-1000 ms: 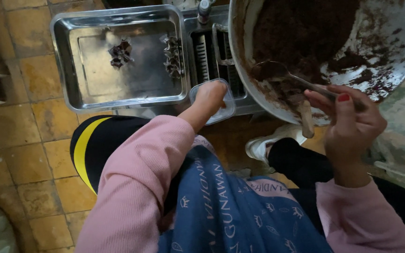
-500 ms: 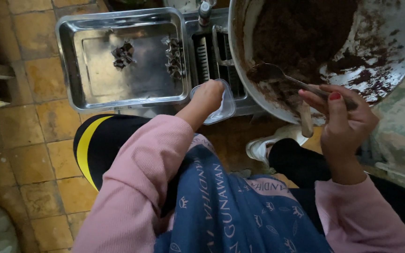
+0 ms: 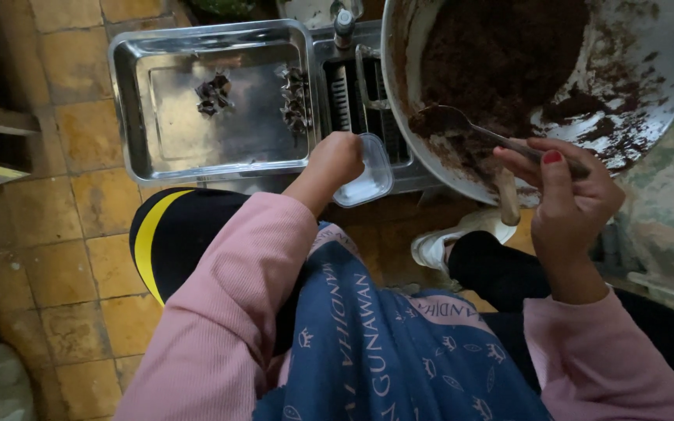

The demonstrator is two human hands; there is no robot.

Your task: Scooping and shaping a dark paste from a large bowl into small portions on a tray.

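Spoon (image 3: 462, 125) w/ dark brown paste sits in the right hand (image 3: 567, 183), grip pinched on its handle, bowl end now lifted off the mass inside the big metal bowl (image 3: 649, 70) just beyond. Left hand (image 3: 337, 160), grip closed round a small clear plastic cup (image 3: 364, 171), has barely moved, so the scoop looks loaded & close to the cup. Past the left grip lies a steel tray (image 3: 130, 101) w/ two dark clumps (image 3: 214, 95).
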